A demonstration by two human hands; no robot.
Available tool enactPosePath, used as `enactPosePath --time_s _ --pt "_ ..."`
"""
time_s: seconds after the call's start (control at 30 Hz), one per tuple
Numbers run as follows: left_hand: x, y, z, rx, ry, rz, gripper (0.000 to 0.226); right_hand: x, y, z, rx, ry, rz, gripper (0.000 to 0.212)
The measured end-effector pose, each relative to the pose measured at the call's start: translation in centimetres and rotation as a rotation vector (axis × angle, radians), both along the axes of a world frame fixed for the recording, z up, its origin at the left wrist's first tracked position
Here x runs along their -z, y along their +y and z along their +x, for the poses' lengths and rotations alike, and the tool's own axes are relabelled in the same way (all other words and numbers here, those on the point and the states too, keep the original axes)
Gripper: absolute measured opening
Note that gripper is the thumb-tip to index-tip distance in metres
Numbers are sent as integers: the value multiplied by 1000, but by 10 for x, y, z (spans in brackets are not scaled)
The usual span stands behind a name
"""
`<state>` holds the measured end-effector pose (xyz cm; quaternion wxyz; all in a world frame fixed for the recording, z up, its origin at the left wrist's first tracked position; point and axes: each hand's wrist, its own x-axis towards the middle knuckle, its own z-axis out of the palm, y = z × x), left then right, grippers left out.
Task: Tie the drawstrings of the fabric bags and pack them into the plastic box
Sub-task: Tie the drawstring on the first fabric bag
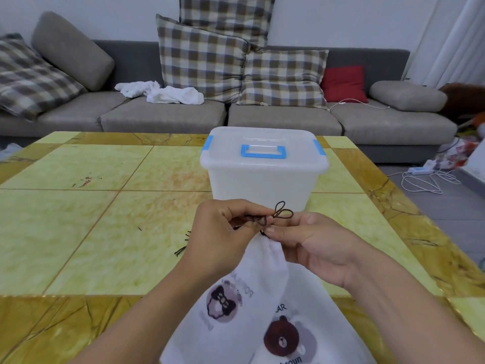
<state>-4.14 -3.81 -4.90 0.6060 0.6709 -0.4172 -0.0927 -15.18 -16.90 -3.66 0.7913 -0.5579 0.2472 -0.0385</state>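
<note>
Over the near edge of the table [105, 219], the left hand [220, 240] and right hand [315, 243] pinch the dark drawstring [282, 212] at the gathered neck of a white fabric bag [265, 261]. Two small cord loops stand above the fingertips. Just beyond, the plastic box [262, 179] sits with its lid on

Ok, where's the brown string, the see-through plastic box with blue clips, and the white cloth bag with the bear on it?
Dark brown drawstring [283, 213], head view: on its loops above the fingertips.
Clear plastic box with blue latches [262, 185], head view: on its front wall.
White fabric bag with bear print [267, 261], head view: on the gathered neck below the hands.
</note>
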Motion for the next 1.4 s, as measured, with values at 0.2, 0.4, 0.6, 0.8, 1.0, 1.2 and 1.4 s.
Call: enactPosePath --time_s 0.2,0.4,0.6,0.8,1.0,1.2,1.4 --pt "-3 1 4 47 289 -90 12 -2 -15 -3 -23 -13 67 26" --pt "0 1 8 23 331 -51 15 -2 -14 -3 -2 -20 -312 9" --pt "2 -1 8 15 381 -12 9 1 -12 -4 -18 121 -503 14" --pt "3 0 8 36 402 14 7 3 -15 -1 67 -84 -629 27" --pt "7 -1 8 10 237 73 9 -1 -15 -3 87 -62 -463 12" --pt "10 -3 4 -17 238 50 6 -8 3 -3 85 -114 -219 16" --pt "5 1 3 43 479 19 7 -7 15 -4 99 -146 -305 16"
